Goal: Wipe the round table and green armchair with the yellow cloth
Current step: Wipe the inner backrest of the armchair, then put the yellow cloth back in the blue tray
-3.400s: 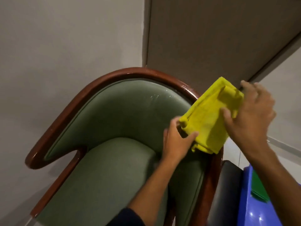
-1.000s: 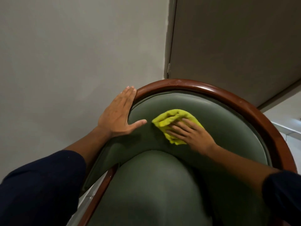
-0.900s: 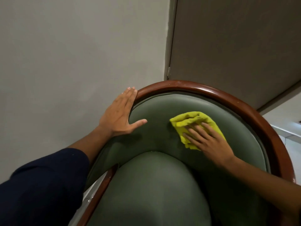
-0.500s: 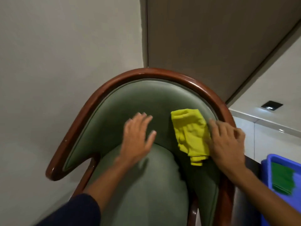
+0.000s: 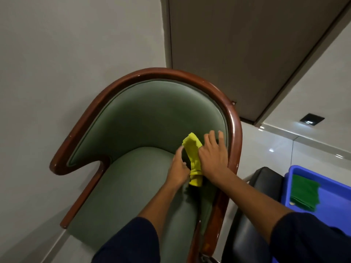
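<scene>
While the green upholstered armchair with its curved, glossy dark-wood frame (image 5: 152,118) takes up most of the corner, the wiping is at its inner right side, where backrest meets seat cushion. To do this well, I would press the cloth flat and draw it along that crease in overlapping strokes, then over the wooden rail. The right hand (image 5: 213,158) lies spread, fingers apart, palm on the padding and over the cloth's right edge. The left hand (image 5: 178,168) pinches the lower end. Between them, touching both, hangs the bunched yellow cloth (image 5: 192,154).
</scene>
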`<action>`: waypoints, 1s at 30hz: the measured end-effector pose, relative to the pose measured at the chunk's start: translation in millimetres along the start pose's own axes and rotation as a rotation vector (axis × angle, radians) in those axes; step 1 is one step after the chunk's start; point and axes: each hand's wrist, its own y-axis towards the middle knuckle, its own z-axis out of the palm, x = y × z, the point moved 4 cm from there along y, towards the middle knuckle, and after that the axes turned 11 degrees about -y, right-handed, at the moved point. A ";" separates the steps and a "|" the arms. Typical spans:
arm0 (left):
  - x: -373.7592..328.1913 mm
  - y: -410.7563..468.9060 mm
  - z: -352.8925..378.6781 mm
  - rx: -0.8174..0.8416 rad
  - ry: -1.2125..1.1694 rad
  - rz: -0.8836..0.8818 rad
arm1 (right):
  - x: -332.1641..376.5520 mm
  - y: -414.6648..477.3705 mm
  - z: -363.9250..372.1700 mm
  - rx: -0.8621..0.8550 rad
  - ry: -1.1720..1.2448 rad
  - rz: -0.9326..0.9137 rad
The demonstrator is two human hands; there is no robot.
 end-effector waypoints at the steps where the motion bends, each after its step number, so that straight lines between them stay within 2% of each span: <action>1: 0.3 2.5 -5.1 -0.019 0.037 0.009 | 3.1 -6.0 0.8 -0.012 0.022 -0.035; 4: -5.6 5.4 -22.7 -0.009 0.203 0.111 | 8.2 -28.2 -3.1 -0.025 0.292 -0.139; 6: -21.8 0.3 -35.6 0.061 0.335 0.205 | 1.1 -43.7 -8.3 0.018 0.693 -0.183; 8: -50.2 -13.7 -44.9 0.191 0.387 0.271 | -16.3 -59.9 -12.2 0.028 1.152 -0.140; 10: -82.3 -32.6 -49.0 0.352 0.269 0.227 | -41.6 -76.7 -9.4 0.022 1.581 -0.050; 12: -119.1 -56.3 -43.4 0.472 0.052 0.159 | -71.2 -94.7 -1.2 0.067 1.977 0.029; 14: -152.5 -71.5 -23.2 0.479 -0.034 0.174 | -96.7 -114.0 18.6 0.194 2.355 0.101; 16: -173.9 -81.5 11.9 0.437 -0.096 0.189 | -114.4 -143.3 36.0 0.357 2.751 0.030; 17: -177.1 -85.5 31.6 0.413 -0.140 0.175 | -122.8 -157.6 45.5 0.341 2.859 0.028; 20: -164.6 -94.3 103.2 0.400 -0.274 0.074 | -148.8 -202.0 94.1 0.331 3.025 0.167; 21: -154.4 -98.0 127.1 0.402 -0.302 0.032 | -161.1 -217.3 111.7 0.311 3.023 0.299; 24: -115.2 -109.7 189.5 0.453 -0.275 -0.031 | -196.3 -254.8 164.2 0.154 2.586 0.781; 28: -52.3 -135.1 258.5 0.537 -0.098 -0.108 | -201.0 -302.6 238.3 0.264 1.987 1.149; 30: -23.0 -143.8 287.5 0.567 0.010 -0.114 | -193.5 -327.7 272.3 0.340 1.807 1.281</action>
